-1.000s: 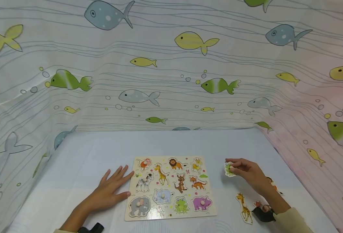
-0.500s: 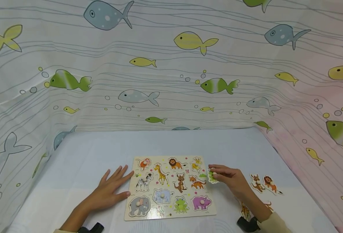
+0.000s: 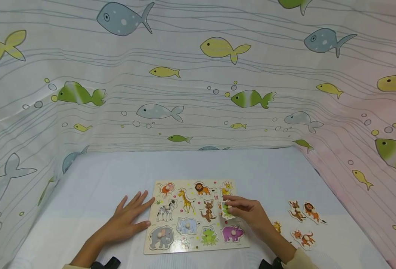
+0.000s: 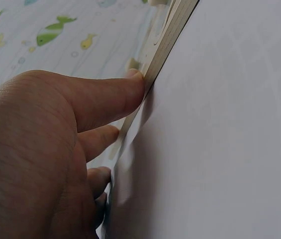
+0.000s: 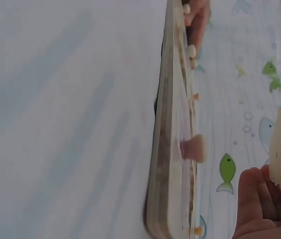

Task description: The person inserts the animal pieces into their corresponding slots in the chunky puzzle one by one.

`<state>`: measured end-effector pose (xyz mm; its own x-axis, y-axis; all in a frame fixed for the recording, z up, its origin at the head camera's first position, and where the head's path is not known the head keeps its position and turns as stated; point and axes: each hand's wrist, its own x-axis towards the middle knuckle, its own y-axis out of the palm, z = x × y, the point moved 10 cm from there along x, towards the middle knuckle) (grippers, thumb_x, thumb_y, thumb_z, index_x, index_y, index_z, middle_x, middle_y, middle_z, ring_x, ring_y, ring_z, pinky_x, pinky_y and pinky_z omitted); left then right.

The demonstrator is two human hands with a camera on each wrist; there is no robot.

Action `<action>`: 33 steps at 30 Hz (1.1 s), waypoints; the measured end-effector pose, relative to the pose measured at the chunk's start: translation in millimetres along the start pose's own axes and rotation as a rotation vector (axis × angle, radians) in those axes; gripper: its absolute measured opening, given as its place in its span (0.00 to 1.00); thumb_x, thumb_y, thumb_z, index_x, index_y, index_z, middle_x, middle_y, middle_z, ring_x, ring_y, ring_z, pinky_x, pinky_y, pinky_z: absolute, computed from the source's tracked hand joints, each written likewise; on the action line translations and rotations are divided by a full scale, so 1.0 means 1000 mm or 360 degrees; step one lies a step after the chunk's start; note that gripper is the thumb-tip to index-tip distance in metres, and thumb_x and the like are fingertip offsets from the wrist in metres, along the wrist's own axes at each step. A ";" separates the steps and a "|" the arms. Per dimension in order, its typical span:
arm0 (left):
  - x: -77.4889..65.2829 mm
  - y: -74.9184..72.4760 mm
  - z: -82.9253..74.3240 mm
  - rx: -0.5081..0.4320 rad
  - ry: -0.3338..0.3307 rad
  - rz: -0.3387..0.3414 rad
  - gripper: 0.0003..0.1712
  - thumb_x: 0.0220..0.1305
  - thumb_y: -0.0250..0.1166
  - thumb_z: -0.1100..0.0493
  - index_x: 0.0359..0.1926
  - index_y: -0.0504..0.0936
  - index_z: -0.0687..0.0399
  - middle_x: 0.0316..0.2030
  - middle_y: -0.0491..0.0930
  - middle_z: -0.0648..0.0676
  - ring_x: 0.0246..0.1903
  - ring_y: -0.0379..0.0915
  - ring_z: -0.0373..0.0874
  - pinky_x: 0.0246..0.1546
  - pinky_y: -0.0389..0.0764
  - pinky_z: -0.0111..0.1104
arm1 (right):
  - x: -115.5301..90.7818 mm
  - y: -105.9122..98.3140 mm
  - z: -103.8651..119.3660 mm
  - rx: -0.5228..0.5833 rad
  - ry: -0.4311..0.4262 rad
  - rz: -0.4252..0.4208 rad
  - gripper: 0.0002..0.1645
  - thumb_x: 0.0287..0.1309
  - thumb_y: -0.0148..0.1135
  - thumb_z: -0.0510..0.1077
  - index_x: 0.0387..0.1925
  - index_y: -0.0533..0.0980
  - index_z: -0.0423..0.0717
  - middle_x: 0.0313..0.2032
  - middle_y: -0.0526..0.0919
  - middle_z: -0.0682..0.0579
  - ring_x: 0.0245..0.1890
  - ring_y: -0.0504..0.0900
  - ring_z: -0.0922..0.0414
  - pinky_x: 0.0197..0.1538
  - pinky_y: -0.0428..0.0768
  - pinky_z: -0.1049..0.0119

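Note:
My right hand (image 3: 251,216) pinches a green frog puzzle piece (image 3: 226,211) by its knob, over the right side of the wooden animal puzzle board (image 3: 181,244). In the right wrist view, the plain edge and back of that piece (image 5: 280,149) show, tilted up off the board. On the board, the printed frog picture (image 3: 209,236) lies at the bottom, left of the knobbed purple hippo (image 3: 232,234). My left hand (image 3: 127,220) lies with fingers spread at the board's left side. Its thumb (image 4: 125,94) touches the board's edge in the left wrist view.
Loose pieces lie right of the board: a kangaroo (image 3: 296,212), a lion (image 3: 313,213), a tiger (image 3: 303,239) and a giraffe (image 3: 277,226) partly hidden by the right arm. A knobbed elephant (image 3: 161,238) sits in the board. A fish-patterned curtain (image 3: 191,86) surrounds the table.
My right hand has carried the frog piece leftward from beside the board to above its right side, uncovering the kangaroo, lion and tiger pieces. The left hand has stayed in place.

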<state>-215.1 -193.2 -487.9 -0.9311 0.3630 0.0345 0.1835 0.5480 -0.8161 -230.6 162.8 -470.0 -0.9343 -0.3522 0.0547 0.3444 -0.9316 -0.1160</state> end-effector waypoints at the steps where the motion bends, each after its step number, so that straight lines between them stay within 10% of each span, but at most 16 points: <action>1: 0.000 0.000 0.000 0.0002 0.0001 -0.0002 0.41 0.60 0.67 0.39 0.73 0.68 0.44 0.76 0.56 0.62 0.76 0.44 0.68 0.72 0.35 0.66 | 0.000 0.004 0.000 0.0009 -0.0004 0.0003 0.15 0.63 0.66 0.39 0.49 0.83 0.34 0.62 0.80 0.42 0.62 0.78 0.67 0.56 0.82 0.70; 12: 0.002 -0.001 -0.001 -0.0006 0.0020 0.0002 0.41 0.61 0.66 0.39 0.72 0.69 0.45 0.76 0.55 0.63 0.76 0.44 0.69 0.71 0.36 0.66 | -0.009 0.044 0.014 0.0130 -0.0229 0.0068 0.12 0.63 0.63 0.32 0.47 0.82 0.31 0.59 0.79 0.33 0.61 0.79 0.62 0.58 0.80 0.71; 24: 0.002 -0.003 -0.002 0.0008 0.0020 -0.0001 0.41 0.61 0.67 0.40 0.73 0.68 0.45 0.76 0.55 0.62 0.76 0.45 0.68 0.72 0.35 0.65 | -0.012 0.053 0.011 -0.0367 -0.0366 -0.0095 0.07 0.59 0.70 0.40 0.40 0.85 0.49 0.54 0.86 0.43 0.64 0.79 0.52 0.74 0.59 0.75; 33: 0.000 -0.004 -0.004 0.0002 0.0020 0.0000 0.40 0.62 0.66 0.40 0.73 0.69 0.45 0.76 0.56 0.63 0.76 0.45 0.68 0.71 0.36 0.66 | -0.016 0.058 0.014 -0.0718 -0.0407 -0.0178 0.07 0.55 0.72 0.47 0.37 0.85 0.56 0.53 0.87 0.51 0.64 0.77 0.43 0.70 0.54 0.33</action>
<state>-215.1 -192.9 -482.2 -0.9270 0.3728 0.0416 0.1833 0.5468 -0.8170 -194.0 113.1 -463.5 -0.8914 -0.3159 0.3249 0.1176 -0.8536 -0.5075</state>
